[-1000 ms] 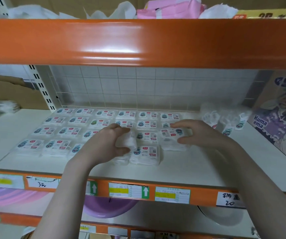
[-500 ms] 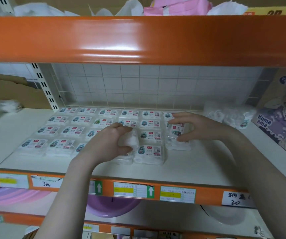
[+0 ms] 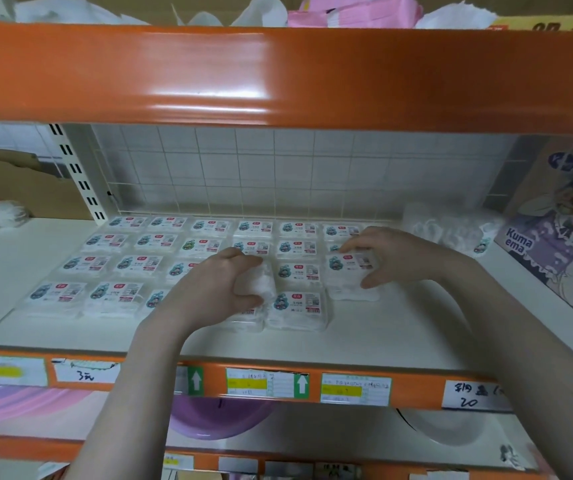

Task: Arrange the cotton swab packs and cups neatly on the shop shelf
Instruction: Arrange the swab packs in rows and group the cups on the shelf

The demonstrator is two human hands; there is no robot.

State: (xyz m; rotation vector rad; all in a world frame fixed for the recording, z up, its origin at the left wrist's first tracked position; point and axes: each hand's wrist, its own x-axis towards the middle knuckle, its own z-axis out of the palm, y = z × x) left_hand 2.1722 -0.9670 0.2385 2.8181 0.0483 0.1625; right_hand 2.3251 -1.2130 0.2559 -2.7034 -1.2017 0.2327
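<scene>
Two swab packs gripped over the white shelf (image 3: 399,337).
Left hand (image 3: 216,289) is curled round a white pack (image 3: 261,284); right hand (image 3: 392,258) pinches a labelled pack (image 3: 347,268) at the pack grid's (image 3: 139,265) right end. Clear cups (image 3: 447,226) lie right of the grid, beside a "Kuma" box (image 3: 562,230). A front-rail tag (image 3: 468,394) is marked "20".

The box (image 3: 555,233) reads "Kuma ema"; a shelf tag (image 3: 472,394) reads "20".

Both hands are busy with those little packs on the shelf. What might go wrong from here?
The right hand pinches a pack over another; set down crooked, it breaks the rows. The left hand grips a second pack, and its wrist hangs over front-row packs it could nudge askew.
</scene>
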